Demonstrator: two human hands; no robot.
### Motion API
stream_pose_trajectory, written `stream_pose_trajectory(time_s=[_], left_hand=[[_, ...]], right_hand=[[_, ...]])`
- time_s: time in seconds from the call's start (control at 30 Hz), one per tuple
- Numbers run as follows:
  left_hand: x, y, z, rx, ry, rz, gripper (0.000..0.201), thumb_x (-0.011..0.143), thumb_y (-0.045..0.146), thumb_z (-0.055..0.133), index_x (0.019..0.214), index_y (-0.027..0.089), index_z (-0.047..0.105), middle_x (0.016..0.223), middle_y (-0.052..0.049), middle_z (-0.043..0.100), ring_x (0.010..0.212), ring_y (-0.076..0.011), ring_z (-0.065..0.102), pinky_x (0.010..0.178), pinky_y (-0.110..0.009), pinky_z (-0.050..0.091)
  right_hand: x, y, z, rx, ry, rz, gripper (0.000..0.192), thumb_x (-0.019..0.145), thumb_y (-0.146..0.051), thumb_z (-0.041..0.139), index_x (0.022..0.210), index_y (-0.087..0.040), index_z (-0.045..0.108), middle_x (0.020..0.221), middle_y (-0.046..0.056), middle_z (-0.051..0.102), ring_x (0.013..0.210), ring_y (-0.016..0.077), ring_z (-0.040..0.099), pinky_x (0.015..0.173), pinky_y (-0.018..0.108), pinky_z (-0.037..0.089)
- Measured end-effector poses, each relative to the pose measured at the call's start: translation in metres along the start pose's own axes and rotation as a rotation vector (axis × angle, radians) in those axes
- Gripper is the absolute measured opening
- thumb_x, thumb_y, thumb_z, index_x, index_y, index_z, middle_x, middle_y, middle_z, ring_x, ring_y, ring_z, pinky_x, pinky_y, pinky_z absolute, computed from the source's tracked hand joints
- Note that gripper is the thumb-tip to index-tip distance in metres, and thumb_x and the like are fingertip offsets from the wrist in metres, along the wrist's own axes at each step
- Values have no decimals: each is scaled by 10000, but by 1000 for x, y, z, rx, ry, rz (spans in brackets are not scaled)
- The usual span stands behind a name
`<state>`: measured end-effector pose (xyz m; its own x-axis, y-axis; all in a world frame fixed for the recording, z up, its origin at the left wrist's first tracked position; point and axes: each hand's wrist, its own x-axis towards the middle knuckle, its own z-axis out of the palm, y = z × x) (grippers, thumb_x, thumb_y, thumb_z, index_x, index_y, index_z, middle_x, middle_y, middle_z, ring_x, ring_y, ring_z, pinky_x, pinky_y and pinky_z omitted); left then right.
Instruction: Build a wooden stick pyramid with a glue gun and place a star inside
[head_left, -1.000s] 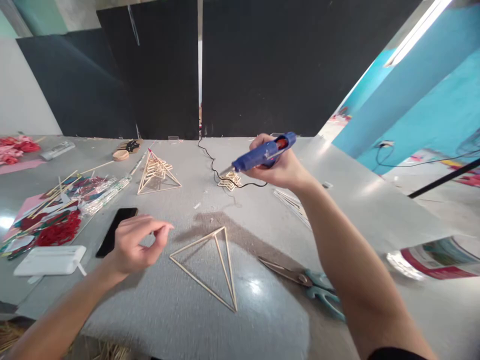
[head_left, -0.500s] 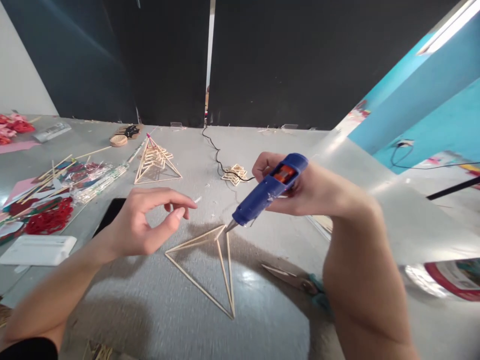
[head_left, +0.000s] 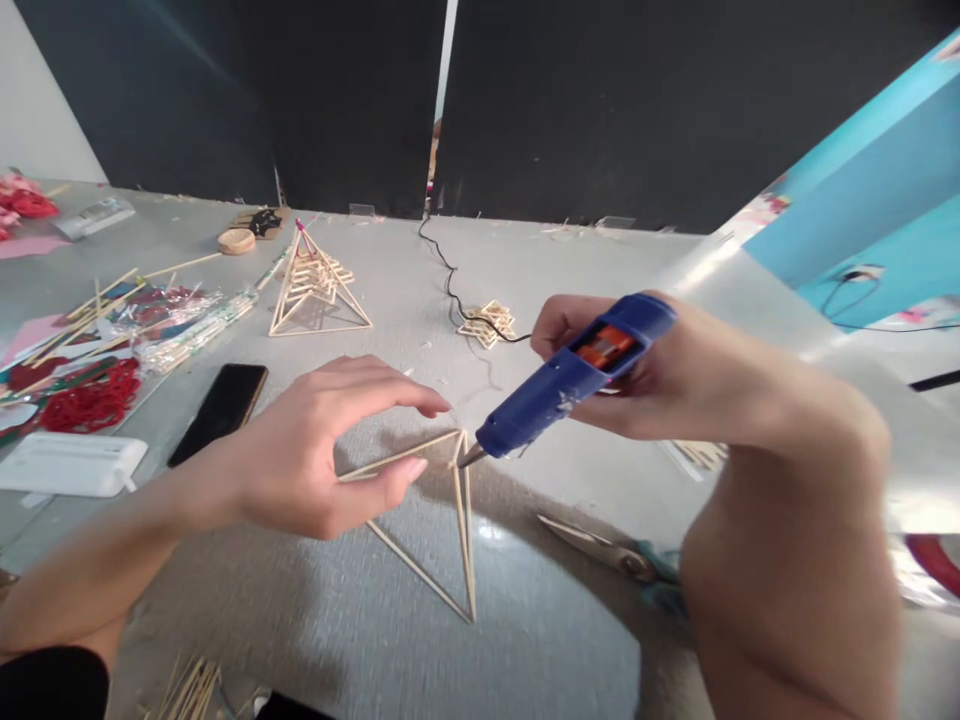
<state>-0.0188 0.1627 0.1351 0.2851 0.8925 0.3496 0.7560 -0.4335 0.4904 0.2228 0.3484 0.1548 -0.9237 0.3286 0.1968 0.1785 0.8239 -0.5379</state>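
Note:
My right hand [head_left: 637,370] is wrapped round a blue hot glue gun [head_left: 559,390], its nozzle at the upper corner of a thin wooden stick frame [head_left: 420,567]. The frame is made of joined triangles and rests on the grey table. Over the frame's left side hovers my left hand [head_left: 337,440], thumb and fingers apart, holding nothing. It hides part of the frame's left corner. Whether the nozzle touches the sticks or sits just beside them, I cannot tell.
Scissors [head_left: 600,550] lie right of the frame. Behind stand a stick pyramid [head_left: 311,285] and a small stick star [head_left: 487,323] near a black cord [head_left: 452,280]. Leftward are a phone [head_left: 221,410], a white device [head_left: 71,463] and red cord [head_left: 94,395]. Loose sticks [head_left: 191,690] lie in front.
My left hand has moved right, over the frame, with its fingers spread wider. The glue gun stays at the frame's upper corner. The view has shifted slightly.

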Motion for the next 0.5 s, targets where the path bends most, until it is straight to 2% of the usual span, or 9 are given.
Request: stream_pose_trajectory(time_s=[0.3, 0.5], left_hand=[[2, -2, 6, -18, -72, 0, 389, 904, 236, 692, 1289, 202, 647, 1250, -67, 749, 1169, -227, 694, 1085, -384, 515], [2, -2, 6, -10, -86, 2, 404, 902, 238, 696, 1301, 206, 644, 1262, -68, 747, 1187, -230, 692, 1096, -380, 506]], right_hand=[[-2, 2, 2, 1, -1, 6, 183, 786, -213, 719, 829, -246, 544, 580, -42, 473, 476, 108, 372, 424, 290, 289], [-2, 0, 2, -16, 13, -16, 148, 789, -218, 674, 814, -245, 530, 571, -45, 471, 471, 103, 374, 420, 284, 288]])
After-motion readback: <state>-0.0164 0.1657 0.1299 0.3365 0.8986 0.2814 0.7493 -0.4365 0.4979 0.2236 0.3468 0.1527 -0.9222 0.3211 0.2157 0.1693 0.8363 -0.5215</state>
